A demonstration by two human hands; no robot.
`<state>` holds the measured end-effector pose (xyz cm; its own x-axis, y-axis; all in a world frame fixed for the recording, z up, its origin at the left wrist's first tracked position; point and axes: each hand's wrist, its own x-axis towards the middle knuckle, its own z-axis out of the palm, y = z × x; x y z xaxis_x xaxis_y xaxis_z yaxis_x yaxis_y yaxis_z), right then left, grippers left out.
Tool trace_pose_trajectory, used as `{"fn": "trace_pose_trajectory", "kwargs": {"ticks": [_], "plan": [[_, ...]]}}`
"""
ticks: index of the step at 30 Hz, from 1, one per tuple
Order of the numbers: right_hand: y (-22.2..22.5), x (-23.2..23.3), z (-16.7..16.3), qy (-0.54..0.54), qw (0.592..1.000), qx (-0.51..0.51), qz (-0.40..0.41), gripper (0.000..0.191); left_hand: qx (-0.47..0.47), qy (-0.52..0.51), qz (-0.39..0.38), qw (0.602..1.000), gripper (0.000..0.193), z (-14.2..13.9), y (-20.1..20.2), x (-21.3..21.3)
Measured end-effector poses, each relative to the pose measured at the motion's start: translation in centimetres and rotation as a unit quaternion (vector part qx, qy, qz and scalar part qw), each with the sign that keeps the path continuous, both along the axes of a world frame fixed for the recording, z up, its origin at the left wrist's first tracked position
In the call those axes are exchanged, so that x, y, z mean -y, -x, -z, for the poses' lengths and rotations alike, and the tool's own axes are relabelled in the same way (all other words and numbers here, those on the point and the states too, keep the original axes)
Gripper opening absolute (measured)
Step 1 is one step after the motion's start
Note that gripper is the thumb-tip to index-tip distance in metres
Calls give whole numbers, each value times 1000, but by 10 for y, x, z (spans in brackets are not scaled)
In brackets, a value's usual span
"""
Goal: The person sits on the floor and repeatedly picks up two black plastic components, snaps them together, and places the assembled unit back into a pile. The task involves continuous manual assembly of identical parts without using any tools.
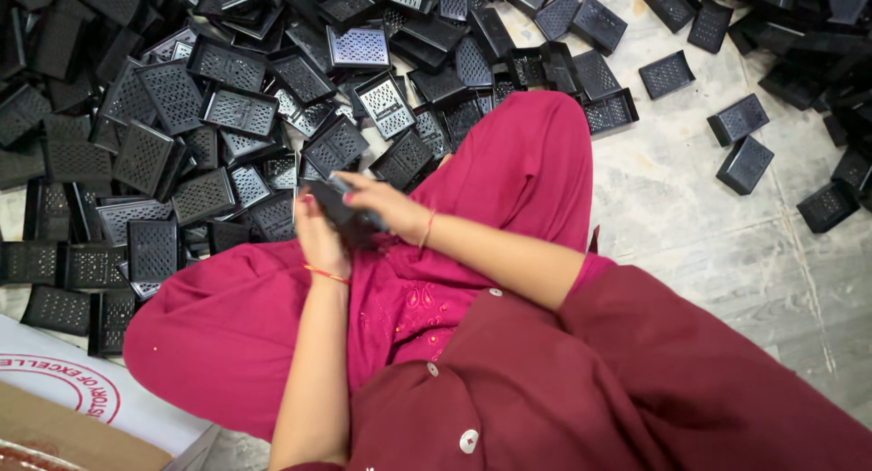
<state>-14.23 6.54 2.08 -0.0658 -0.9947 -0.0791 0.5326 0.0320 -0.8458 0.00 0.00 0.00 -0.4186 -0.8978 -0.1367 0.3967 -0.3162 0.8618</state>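
Observation:
I sit on the floor in red clothing with my knees spread. Both hands meet above my lap on one small black perforated plastic tray [347,209]. My left hand [320,239] grips its near side from below, a red thread on the wrist. My right hand [386,205] covers its top and right end, an orange thread on that wrist. Much of the tray is hidden by my fingers.
A large heap of like black perforated trays [227,117] covers the floor ahead and to the left. Loose trays [745,162] lie scattered on the grey stone floor [708,244] at right. A white sack and a cardboard box [64,407] sit at lower left.

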Motion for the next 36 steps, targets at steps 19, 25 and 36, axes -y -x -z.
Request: {"fn": "trace_pose_trajectory", "kwargs": {"ticks": [19, 25, 36], "plan": [[21, -20, -69, 97, 864, -488, 82, 49, -173, -155, 187, 954, 69, -47, 8, -3], [14, -23, -69, 110, 873, -471, 69, 46, -176, -152, 167, 958, 77, -44, -1, -2], [11, -3, -54, 157, 872, -463, -22, 74, -127, -115, 175, 970, 74, -43, -13, 8]]}}
